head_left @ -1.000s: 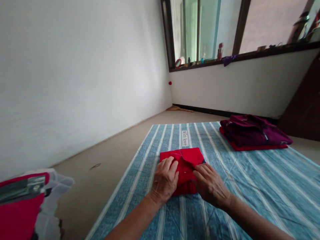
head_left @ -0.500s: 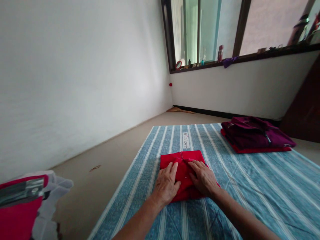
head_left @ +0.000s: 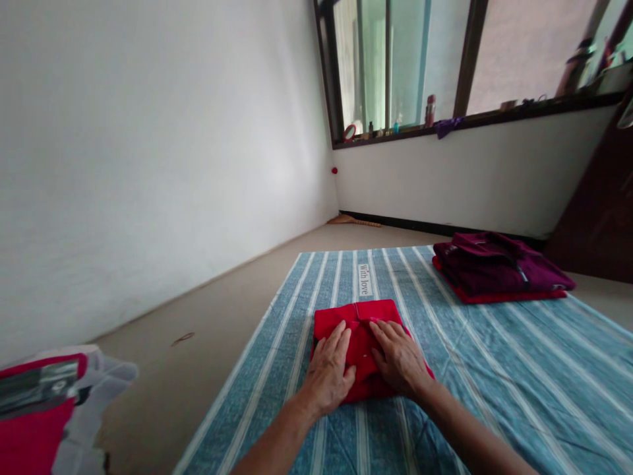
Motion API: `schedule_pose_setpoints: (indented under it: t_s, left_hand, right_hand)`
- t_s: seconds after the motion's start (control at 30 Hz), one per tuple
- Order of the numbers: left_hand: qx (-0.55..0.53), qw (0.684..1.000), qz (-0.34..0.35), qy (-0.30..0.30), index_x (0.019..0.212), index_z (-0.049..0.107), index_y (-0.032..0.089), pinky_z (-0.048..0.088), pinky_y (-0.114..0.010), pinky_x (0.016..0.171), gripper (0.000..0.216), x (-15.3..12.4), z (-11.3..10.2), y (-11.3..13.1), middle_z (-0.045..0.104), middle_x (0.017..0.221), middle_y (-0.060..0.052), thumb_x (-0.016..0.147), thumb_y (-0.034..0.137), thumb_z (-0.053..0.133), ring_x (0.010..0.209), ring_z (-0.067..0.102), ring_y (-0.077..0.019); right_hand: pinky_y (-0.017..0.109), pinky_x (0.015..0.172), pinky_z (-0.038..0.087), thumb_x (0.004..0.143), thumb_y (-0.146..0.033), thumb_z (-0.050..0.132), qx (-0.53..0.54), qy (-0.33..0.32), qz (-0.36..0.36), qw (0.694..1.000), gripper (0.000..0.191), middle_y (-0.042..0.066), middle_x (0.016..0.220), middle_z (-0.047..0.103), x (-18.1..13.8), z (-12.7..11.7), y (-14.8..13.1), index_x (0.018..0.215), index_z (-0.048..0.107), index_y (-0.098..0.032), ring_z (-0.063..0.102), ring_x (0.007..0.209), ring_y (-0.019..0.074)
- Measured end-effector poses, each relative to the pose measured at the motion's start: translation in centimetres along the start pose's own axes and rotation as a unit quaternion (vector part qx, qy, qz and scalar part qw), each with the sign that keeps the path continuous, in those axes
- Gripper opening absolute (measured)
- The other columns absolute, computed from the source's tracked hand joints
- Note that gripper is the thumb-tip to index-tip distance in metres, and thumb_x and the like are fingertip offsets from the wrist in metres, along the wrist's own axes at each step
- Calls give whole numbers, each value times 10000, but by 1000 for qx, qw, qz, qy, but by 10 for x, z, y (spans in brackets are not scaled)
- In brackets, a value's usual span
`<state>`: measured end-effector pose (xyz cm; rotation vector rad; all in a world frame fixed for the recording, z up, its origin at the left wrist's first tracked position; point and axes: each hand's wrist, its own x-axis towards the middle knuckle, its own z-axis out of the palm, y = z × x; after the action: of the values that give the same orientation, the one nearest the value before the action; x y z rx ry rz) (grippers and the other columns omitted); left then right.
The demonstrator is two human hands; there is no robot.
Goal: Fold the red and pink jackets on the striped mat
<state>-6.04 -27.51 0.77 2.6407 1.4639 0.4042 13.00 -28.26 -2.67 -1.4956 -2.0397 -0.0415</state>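
A folded red garment (head_left: 360, 359), which looks like a shirt with a collar, lies on the blue-and-white striped cloth (head_left: 277, 389) in front of me. Flat on its left half rests my left hand (head_left: 329, 369), fingers stretched forward. My right hand (head_left: 399, 353) lies on the right half in the same way, its fingers extended near the collar. Neither hand grips the fabric. Parts of the garment are hidden under both palms.
A folded purple jacket (head_left: 494, 267) sits atop a red garment (head_left: 514, 298) at the right back. Red-and-white items (head_left: 44, 415) stand at lower left. A broom (head_left: 353, 220) lies by the far corner. Bottles and a mirror (head_left: 349, 132) line the windowsill.
Both hands stay flat on the red garment with hardly any movement. The whole view has shifted slightly, so things at the right and back appear a little further left.
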Motion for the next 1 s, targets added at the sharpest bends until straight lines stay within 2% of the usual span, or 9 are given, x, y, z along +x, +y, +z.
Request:
schedule_pose_setpoints:
  t_s: [0.13,0.23,0.4,0.53,0.67,0.77,0.87,1.0]
  left_hand:
    - [4,1000,19,14,1462,308,136,329,-539,1106,668,-11,12,-4,346,1529,-169,812,131,460,1414,311,-262]
    - [6,999,26,28,1463,305,155,343,-542,1099,650,-15,13,-5,372,1516,-162,828,126,443,1398,345,-257]
    - [2,1000,16,18,1431,363,132,382,-511,1087,673,-6,6,-7,461,1452,-180,777,131,520,1351,421,-275]
    - [4,998,32,49,1368,444,154,420,-467,1067,646,6,1,-10,539,1381,-166,737,132,581,1297,489,-274]
    - [12,995,31,99,1261,535,156,466,-439,1024,459,24,-10,-7,611,1280,-153,803,170,560,1205,570,-259]
    - [2,993,45,113,1180,587,158,471,-398,1024,344,46,-20,-3,640,1231,-128,847,156,503,1169,595,-229]
    - [-14,994,70,87,1087,635,151,472,-373,1023,303,73,-22,-5,665,1190,-115,863,116,434,1142,611,-211]
    - [-31,997,71,31,1056,662,154,478,-341,1006,310,106,-14,-15,690,1155,-99,873,140,412,1106,631,-202]
  right_hand:
    - [473,1011,425,941,-217,430,-6,-9,5,1000,446,145,1352,566,-9,6,-3,1370,491,-110,470,1264,299]
    - [466,988,438,956,-225,411,-5,-14,13,1000,401,123,1321,592,-11,5,-5,1329,535,-146,501,1229,291]
    - [354,936,463,887,-213,535,6,-23,24,999,432,83,1161,661,1,-5,-5,1317,531,-182,587,1076,228]
    - [351,872,468,852,-217,570,-4,-23,40,999,412,103,1105,668,13,-10,-7,1263,561,-180,602,1017,249]
    - [351,804,467,878,-225,542,-18,-8,58,998,336,94,1017,666,17,-8,-10,1211,587,-202,602,955,261]
    - [353,805,459,914,-233,511,-28,2,52,998,322,93,1002,659,15,-5,-11,1227,580,-197,591,944,258]
    - [360,792,454,941,-210,469,-39,8,33,999,340,95,992,657,10,-1,-13,1269,548,-171,583,916,251]
    - [381,723,448,933,-172,474,-53,16,16,998,361,87,990,652,4,4,-15,1292,508,-160,576,880,257]
